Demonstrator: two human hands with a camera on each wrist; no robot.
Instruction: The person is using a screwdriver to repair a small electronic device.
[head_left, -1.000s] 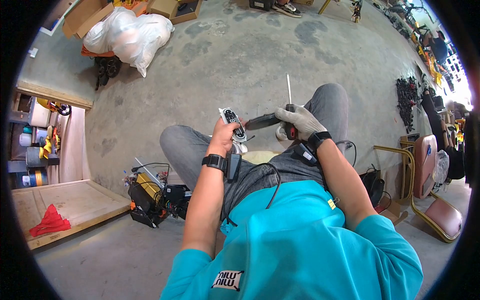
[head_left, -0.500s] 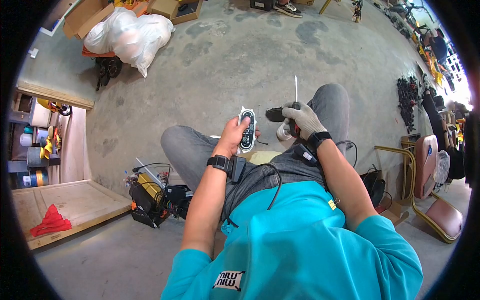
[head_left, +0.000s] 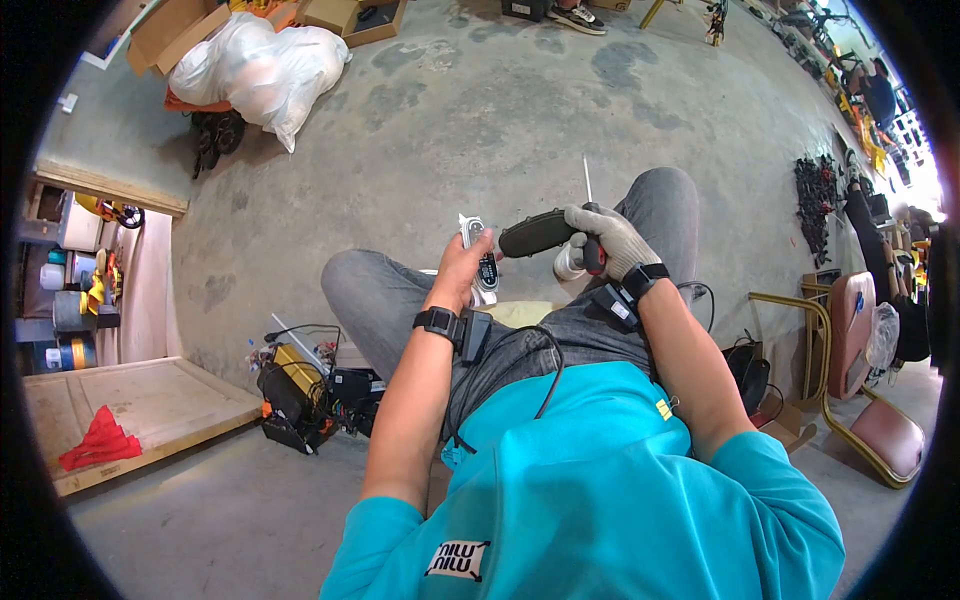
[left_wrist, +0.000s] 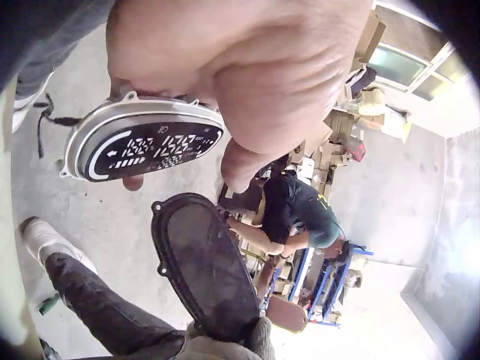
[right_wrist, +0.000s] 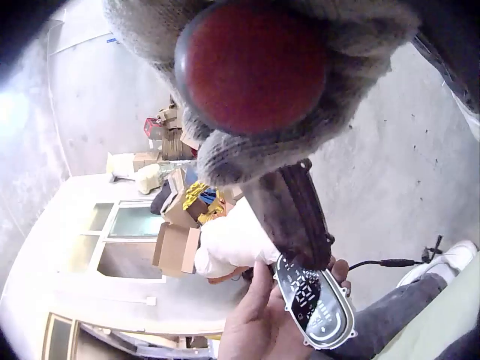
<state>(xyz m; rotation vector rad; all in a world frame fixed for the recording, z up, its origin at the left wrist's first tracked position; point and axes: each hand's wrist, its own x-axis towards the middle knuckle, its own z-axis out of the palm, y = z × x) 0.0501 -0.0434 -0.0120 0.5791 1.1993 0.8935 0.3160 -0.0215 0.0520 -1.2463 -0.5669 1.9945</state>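
My bare left hand grips an oval instrument display with a pale rim, small screw tabs and white digits. In the head view the display is tipped partly on edge. My right hand, in a knitted grey glove, holds a dark oval cover with tabs along its edge. That same hand also keeps a screwdriver, shaft pointing away and red handle end large in the right wrist view. The cover's near end overlaps the display in the right wrist view. A thin black cable trails beside the display.
A wooden panel with a red cloth lies at the left, beside a heap of wired parts. A pink chair stands at the right. White plastic bags sit at the far left. Another person bends over shelving.
The display faced up half a second ago with my thumb on it and is now tipped. My right hand has turned the cover's broad side up and brought it left, nearer the display.
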